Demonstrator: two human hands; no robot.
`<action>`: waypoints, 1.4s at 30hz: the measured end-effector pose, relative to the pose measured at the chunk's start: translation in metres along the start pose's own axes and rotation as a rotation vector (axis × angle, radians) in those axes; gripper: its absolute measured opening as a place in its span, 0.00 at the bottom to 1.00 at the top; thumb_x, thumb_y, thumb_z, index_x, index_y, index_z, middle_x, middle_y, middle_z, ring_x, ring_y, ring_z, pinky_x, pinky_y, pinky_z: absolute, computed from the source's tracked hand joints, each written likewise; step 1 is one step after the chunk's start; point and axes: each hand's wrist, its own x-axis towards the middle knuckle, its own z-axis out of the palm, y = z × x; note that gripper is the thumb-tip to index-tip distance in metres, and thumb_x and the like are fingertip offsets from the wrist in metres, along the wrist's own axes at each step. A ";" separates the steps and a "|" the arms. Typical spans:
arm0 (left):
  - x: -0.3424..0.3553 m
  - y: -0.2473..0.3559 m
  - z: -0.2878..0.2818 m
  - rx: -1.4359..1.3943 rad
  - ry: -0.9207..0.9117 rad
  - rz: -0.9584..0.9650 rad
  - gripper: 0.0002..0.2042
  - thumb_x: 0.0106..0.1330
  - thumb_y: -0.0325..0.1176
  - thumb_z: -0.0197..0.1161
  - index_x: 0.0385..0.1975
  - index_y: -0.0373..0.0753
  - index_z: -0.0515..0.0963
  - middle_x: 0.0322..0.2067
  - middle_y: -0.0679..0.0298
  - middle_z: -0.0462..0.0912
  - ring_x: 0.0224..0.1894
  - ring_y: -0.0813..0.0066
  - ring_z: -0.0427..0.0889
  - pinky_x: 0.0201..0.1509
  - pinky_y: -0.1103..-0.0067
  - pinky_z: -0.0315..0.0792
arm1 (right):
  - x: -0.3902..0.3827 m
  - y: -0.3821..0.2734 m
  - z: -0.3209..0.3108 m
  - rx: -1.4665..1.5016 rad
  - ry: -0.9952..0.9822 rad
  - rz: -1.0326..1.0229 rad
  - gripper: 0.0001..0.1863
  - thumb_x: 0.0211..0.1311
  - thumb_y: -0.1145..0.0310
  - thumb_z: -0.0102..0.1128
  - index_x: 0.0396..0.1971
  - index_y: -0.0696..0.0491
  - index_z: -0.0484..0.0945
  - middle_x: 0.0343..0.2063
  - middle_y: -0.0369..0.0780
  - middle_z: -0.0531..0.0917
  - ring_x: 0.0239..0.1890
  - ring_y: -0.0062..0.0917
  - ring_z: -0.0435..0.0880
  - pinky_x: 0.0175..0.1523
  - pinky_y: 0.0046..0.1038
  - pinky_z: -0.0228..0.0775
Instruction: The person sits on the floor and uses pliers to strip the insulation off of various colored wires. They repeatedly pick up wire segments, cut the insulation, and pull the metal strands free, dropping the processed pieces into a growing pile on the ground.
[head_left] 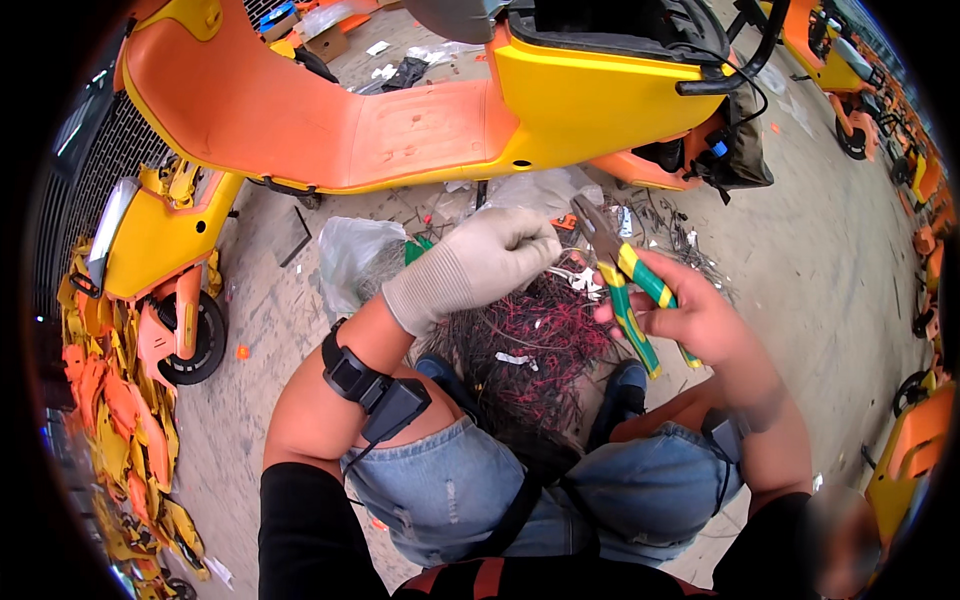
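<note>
A light knitted glove covers my left hand (480, 258), whose fingers are curled closed. Anything pinched in them is too small or hidden to make out. My bare right hand (692, 312) is wrapped around pliers (618, 300) with green and yellow handles. Their metal jaws point up and to the left, a short way right of the gloved fingers. Under both hands, between my feet, a heap of cut wires (545, 345) in black and dark red spreads over the floor. Small white scraps lie on it.
A yellow and orange scooter body (600, 105) stands across the far side, close beyond my hands. Clear plastic bags (358, 258) lie by the wires. Another scooter part with a wheel (195, 340) stands left, near piled orange and yellow panels (125, 420). More scooters (910, 450) line the right.
</note>
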 end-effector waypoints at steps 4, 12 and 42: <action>0.001 -0.016 -0.011 0.081 0.016 0.051 0.09 0.70 0.34 0.59 0.35 0.34 0.78 0.26 0.71 0.75 0.30 0.85 0.72 0.35 0.82 0.70 | -0.010 -0.001 0.000 -0.130 -0.082 0.036 0.40 0.52 0.91 0.46 0.70 0.54 0.59 0.56 0.41 0.75 0.56 0.32 0.82 0.58 0.30 0.72; -0.002 -0.027 -0.017 0.106 -0.006 0.068 0.08 0.68 0.33 0.60 0.35 0.34 0.79 0.26 0.71 0.76 0.32 0.84 0.73 0.38 0.81 0.71 | -0.008 -0.001 0.001 -0.281 -0.170 0.042 0.40 0.52 0.89 0.47 0.70 0.54 0.60 0.49 0.40 0.78 0.53 0.28 0.82 0.54 0.27 0.71; -0.058 0.001 -0.009 -0.290 -0.435 -0.027 0.13 0.75 0.35 0.51 0.36 0.34 0.80 0.21 0.73 0.71 0.22 0.88 0.65 0.25 0.85 0.60 | -0.025 -0.008 -0.003 -0.456 -0.400 0.112 0.41 0.46 0.88 0.54 0.67 0.55 0.66 0.49 0.39 0.81 0.44 0.23 0.83 0.51 0.25 0.74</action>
